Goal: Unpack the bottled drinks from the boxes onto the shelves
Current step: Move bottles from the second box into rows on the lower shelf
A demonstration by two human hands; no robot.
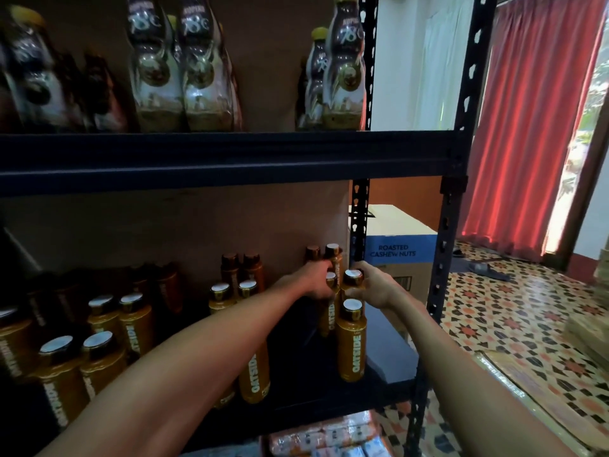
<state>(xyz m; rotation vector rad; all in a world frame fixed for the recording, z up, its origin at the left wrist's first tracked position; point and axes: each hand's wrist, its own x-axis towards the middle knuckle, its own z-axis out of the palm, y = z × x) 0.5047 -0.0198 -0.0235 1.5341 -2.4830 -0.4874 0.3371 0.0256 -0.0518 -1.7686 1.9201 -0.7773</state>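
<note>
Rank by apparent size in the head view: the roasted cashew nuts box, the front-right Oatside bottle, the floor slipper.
1. roasted cashew nuts box, though farther off and partly hidden
2. front-right Oatside bottle, nearer the camera
3. slipper, clearly smallest

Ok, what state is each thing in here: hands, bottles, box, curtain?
left hand: grips a capped orange bottle, upright.
right hand: grips the neighbouring bottle, capped, upright.
front OATSIDE bottle: upright on the shelf, capped, untouched.
upper-shelf bottles: standing upright.
cashew nuts box: beyond the rack; open or shut unclear.
red curtain: drawn across.
</note>
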